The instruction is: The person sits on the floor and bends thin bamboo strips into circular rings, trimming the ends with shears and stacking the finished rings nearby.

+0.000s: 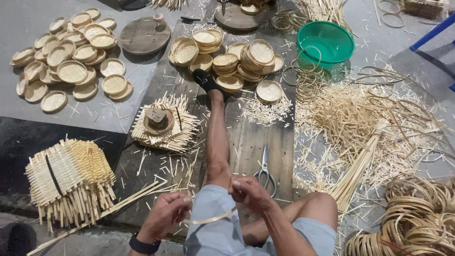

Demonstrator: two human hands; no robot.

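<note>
Left hand (pixel 166 212), fingers curled, pinching one end of a thin pale bamboo strip (pixel 208 219); right hand (pixel 249 192), fingers pressed together, gripping the other end, the strip bowed in a shallow curve across the lap over grey-blue shorts (pixel 213 227). Black band on the left wrist (pixel 143 245). Just beyond the right hand, steel scissors (pixel 265 173) flat on dark, worn wooden planks (pixel 246 142), blades pointing far. Bare leg stretched along the planks, ending in a black sock (pixel 207 81). Left of the leg, a square woven mat stack (pixel 166 124) with frayed splint ends on every side, a small block resting on top. Near left, a taller stack of woven squares (pixel 71 178), ribbed, bristling with loose ends, a dark strip laid across it. Far left, many shallow round woven trays (pixel 71 59) spread on a grey sheet, fine basketweave, smooth rims. Beyond the foot, more such trays piled (pixel 237 59). Far, a round dark wooden disc (pixel 143 34). Far right, a glossy green plastic basin (pixel 325 41), thin bamboo rings (pixel 303 78) beside it. Right, a wide litter of straw-coloured splints and offcuts (pixel 360 123). Near right, coiled bamboo hoops (pixel 417 218) heaped thickly.
</note>
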